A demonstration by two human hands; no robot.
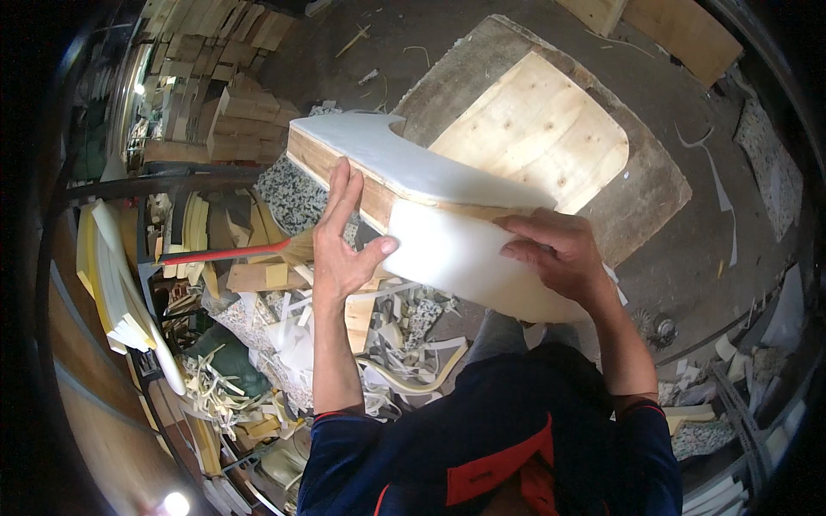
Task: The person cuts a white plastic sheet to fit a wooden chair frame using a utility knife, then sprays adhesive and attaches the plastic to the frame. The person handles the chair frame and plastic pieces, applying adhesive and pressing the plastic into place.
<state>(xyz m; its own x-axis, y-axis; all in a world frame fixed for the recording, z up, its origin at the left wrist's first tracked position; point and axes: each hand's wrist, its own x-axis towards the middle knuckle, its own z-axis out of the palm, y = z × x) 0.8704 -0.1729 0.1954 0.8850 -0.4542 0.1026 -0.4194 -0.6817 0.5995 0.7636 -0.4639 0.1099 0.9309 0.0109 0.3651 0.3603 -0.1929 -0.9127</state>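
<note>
Both hands on the curved plywood panel (344, 176), tilted up on edge over the worn worktable (654, 193). White foam sheet (404, 159) covers the panel's top face & wraps down the near end.

L hand (344, 249): fingers spread flat up the wood edge, thumb pressing the foam flap from the side. Not a pinch, more a flat brace. R hand (555, 249): fingers curled over the foam at the bend, palm down, pressing it onto the wood.

Looks like I'm seating foam round the edge. My take on doing it well: press from the middle out w/ the R hand so no bubble gets trapped at the bend; keep the L thumb pinning the flap so it doesn't creep; keep the foam edge flush w/ the ply line, no overhang bunching at the corner. Even pressure, don't dent the foam w/ fingertips.

2nd bare ply panel (538, 129) lies flat on the table behind. Red-handled brush (232, 252) left of my L hand, foam offcuts (396, 344) heaped below.
</note>
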